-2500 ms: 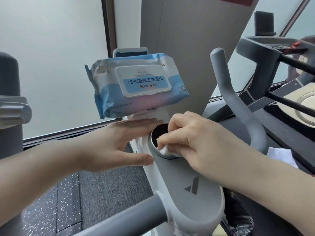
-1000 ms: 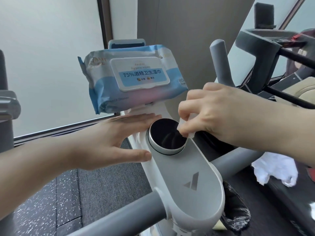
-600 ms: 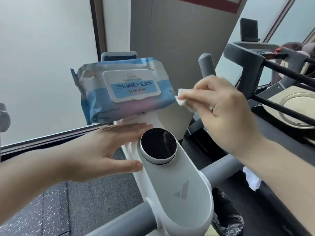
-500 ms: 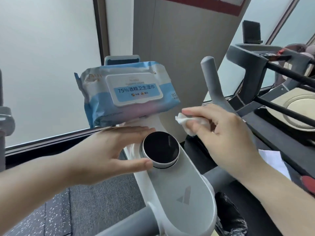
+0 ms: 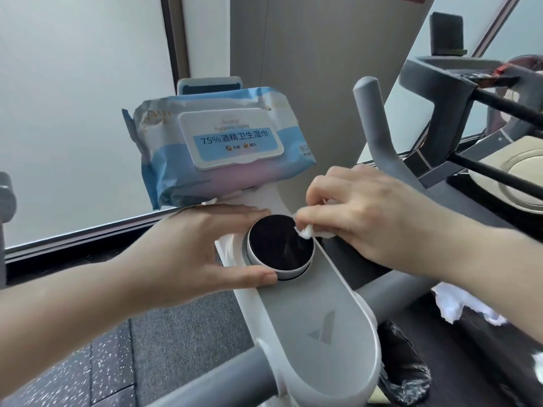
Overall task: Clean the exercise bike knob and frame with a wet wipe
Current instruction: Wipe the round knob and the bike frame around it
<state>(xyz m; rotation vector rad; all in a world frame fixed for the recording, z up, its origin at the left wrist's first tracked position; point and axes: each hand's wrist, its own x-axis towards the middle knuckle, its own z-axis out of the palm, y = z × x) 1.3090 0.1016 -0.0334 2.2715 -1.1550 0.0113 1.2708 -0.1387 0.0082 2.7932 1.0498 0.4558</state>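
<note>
The round knob (image 5: 279,248), black on top with a silver rim, sits on the bike's grey-white frame (image 5: 317,324). My left hand (image 5: 202,248) lies flat with straight fingers against the frame's left side, thumb and forefinger bracketing the knob. My right hand (image 5: 370,218) pinches a crumpled white wet wipe (image 5: 308,230) and holds it against the knob's upper right rim.
A blue pack of wet wipes (image 5: 217,148) rests on the bike's holder behind the knob. A grey handlebar (image 5: 379,133) rises at right, a grey crossbar (image 5: 223,377) runs below. A black bag (image 5: 402,365) and used white wipes (image 5: 458,304) lie lower right. Another machine (image 5: 458,83) stands far right.
My right hand, which had lifted the wipe off the knob and up to the right, has come back down and set the wipe on the knob's right rim. My left hand stayed put.
</note>
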